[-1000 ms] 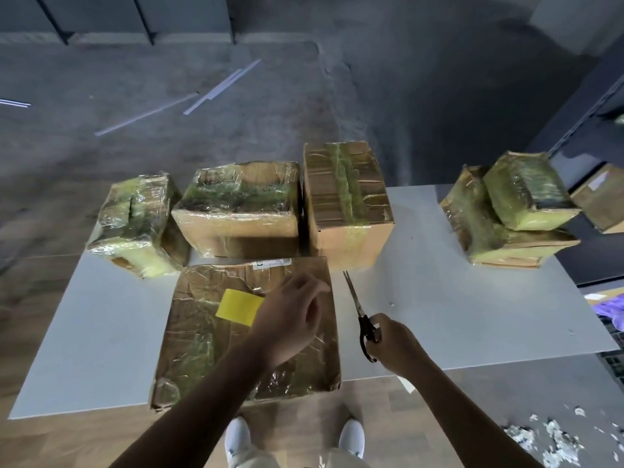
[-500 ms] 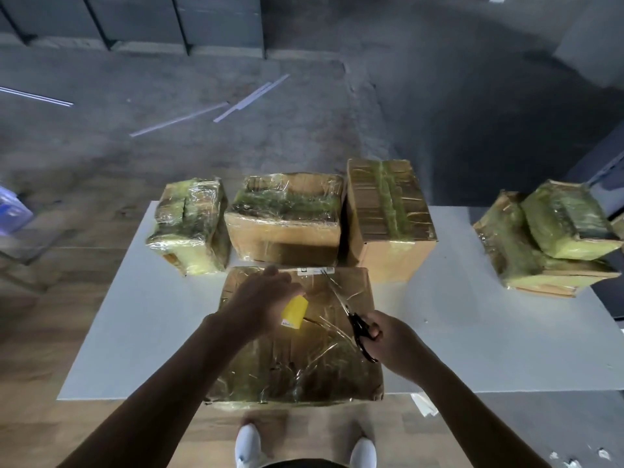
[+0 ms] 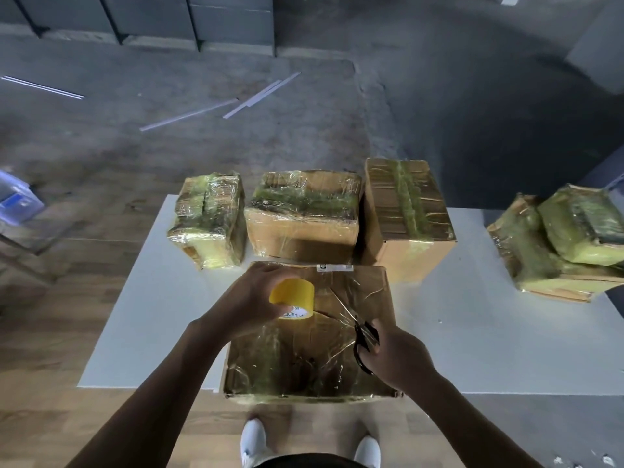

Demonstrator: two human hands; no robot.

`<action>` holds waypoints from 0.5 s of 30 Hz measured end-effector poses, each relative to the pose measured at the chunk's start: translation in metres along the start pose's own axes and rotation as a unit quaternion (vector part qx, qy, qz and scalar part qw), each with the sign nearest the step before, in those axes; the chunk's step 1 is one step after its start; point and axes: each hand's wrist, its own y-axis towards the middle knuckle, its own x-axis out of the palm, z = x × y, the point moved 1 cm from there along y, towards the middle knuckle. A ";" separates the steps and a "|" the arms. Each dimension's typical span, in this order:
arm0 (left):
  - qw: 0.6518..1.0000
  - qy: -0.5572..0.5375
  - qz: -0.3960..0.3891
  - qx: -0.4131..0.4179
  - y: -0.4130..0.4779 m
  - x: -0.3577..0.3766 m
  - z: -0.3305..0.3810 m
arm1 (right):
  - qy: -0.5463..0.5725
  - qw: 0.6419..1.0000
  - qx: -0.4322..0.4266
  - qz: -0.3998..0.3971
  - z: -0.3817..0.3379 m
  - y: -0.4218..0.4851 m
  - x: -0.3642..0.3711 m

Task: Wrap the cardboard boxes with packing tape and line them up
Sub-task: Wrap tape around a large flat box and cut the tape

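Observation:
A flat cardboard box (image 3: 304,363) covered in shiny tape lies at the near edge of the white table (image 3: 489,349). My left hand (image 3: 250,305) grips a yellow roll of packing tape (image 3: 293,298) above the box's far half. A clear strip of tape runs from the roll towards the scissors (image 3: 363,336), which my right hand (image 3: 398,356) holds by the black handles over the box's right side. Three wrapped boxes stand in a row behind: a small one (image 3: 209,217), a wide one (image 3: 304,214) and a tall one (image 3: 405,214).
Two more wrapped boxes (image 3: 557,241) are stacked at the table's right end. My white shoes (image 3: 253,444) stand on the wooden floor below the table's near edge. Pale strips (image 3: 236,103) lie on the grey floor beyond.
My left hand has turned the yellow roll so its full side shows and lifted it over the box. The right hand brought the scissors from the table onto the box's right side, at the tape strip.

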 end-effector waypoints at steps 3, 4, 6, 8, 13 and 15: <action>0.999 -0.035 0.029 -0.011 -0.001 0.001 0.000 | -0.039 0.999 -0.002 0.020 -0.003 -0.001 0.001; 0.999 -0.040 0.033 -0.008 0.000 0.002 0.001 | -0.053 0.998 -0.004 0.027 -0.004 -0.003 0.002; 0.999 -0.034 0.035 0.002 0.001 0.006 0.003 | -0.090 0.995 -0.021 0.029 -0.008 -0.005 0.006; 0.999 -0.007 0.030 0.016 0.003 0.011 0.007 | -0.099 0.994 -0.024 0.024 -0.013 -0.005 0.009; 0.997 0.032 0.056 0.042 0.004 0.024 0.010 | -0.014 0.998 0.031 0.058 -0.012 -0.002 0.002; 0.995 0.048 0.061 0.057 0.005 0.027 0.012 | -0.068 0.993 0.039 0.085 -0.017 0.004 -0.006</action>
